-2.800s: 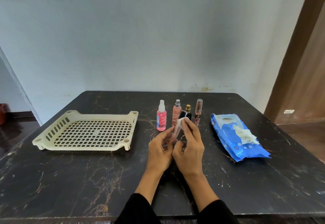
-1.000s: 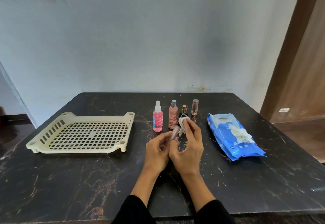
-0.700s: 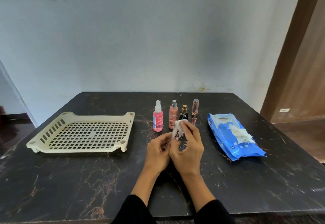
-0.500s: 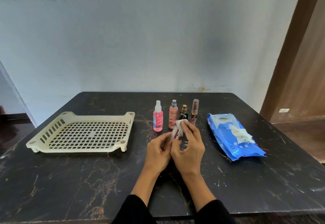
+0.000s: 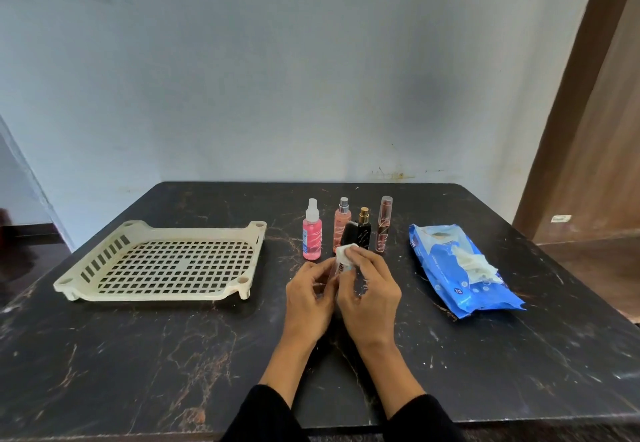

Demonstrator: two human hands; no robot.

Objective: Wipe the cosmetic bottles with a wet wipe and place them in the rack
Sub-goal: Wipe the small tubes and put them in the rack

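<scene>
- The left hand [image 5: 309,297] grips the lower end of a slim clear tube-shaped cosmetic bottle with a black cap [image 5: 347,243], fingers curled round it above the table.
- The right hand [image 5: 372,289] pinches a small white wet wipe [image 5: 347,255] around the tube's upper body, just under the cap; half a second ago the wipe sat higher, near the cap.
- The two hands touch each other, as before.
- Four bottles stand in a row just behind the hands: a pink spray bottle [image 5: 312,231], a peach spray bottle [image 5: 342,226], a small black bottle with a gold top [image 5: 364,232], and a tall slim brown vial [image 5: 383,224]; none has moved.
- A blue wet-wipe pack [image 5: 453,270] lies to the right, a wipe sticking out.
- The cream plastic lattice rack [image 5: 166,263] sits to the left on the dark marble table [image 5: 138,355], holding no bottles.
</scene>
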